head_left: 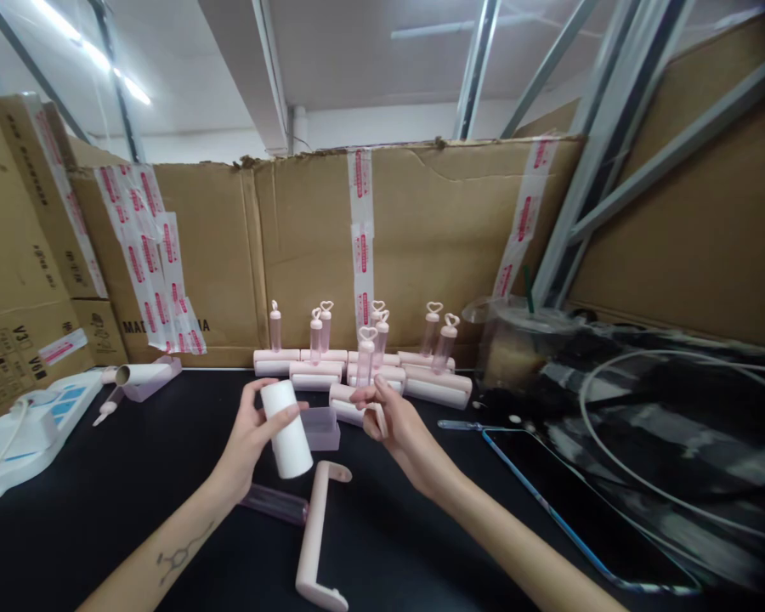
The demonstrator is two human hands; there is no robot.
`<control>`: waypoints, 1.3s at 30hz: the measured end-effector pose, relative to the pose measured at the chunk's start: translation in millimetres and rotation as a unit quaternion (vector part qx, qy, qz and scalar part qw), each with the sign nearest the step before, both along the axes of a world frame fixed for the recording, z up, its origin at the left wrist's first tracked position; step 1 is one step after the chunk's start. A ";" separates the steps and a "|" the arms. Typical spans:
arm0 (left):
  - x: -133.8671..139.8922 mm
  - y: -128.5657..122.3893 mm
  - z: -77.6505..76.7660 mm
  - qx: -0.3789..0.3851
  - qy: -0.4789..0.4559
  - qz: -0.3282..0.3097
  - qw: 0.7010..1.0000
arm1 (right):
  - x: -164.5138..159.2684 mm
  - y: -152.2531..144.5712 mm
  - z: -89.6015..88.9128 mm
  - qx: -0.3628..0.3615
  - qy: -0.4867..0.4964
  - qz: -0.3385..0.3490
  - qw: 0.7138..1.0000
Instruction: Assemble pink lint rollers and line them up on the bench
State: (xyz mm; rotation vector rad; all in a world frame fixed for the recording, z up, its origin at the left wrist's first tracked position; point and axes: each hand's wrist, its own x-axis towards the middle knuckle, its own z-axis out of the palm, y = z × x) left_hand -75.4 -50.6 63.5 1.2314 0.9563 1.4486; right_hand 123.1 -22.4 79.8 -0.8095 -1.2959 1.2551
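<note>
My left hand point(255, 433) is closed around a white lint roller refill point(288, 433), tilted above the table. My right hand point(395, 425) has its fingers apart, with nothing plainly in them. It is beside the nearest pink lint roller point(345, 406) and partly covers it; whether they touch I cannot tell. Several more pink lint rollers point(437, 387) with heart-shaped rings on upright clear handles stand behind. Below my hands lie a pink roller frame point(315, 527) and a clear purplish tube point(277, 503). Behind the refill is a translucent purple cover point(320, 429), partly hidden.
On the left are a power strip point(80, 399) and another roller's parts around a cardboard-cored roll point(141, 375). A phone point(580, 501), a small blue-handled tool point(462, 425), a drink cup point(519, 348) and a looped white cable point(583, 399) are on the right. Cardboard walls point(306, 238) surround the black table.
</note>
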 end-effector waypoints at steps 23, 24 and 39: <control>11.7 -1.9 -31.0 0.395 0.127 0.160 0.896 | -22.7 -39.5 -25.0 -0.067 0.141 0.242 0.958; 11.3 -1.9 -31.6 0.398 0.126 0.158 0.895 | -22.3 -39.8 -25.7 -0.062 0.145 0.255 0.954; -0.8 -12.4 -5.3 0.208 0.092 -0.083 0.970 | -12.9 -28.2 -12.3 -0.246 0.198 0.219 0.923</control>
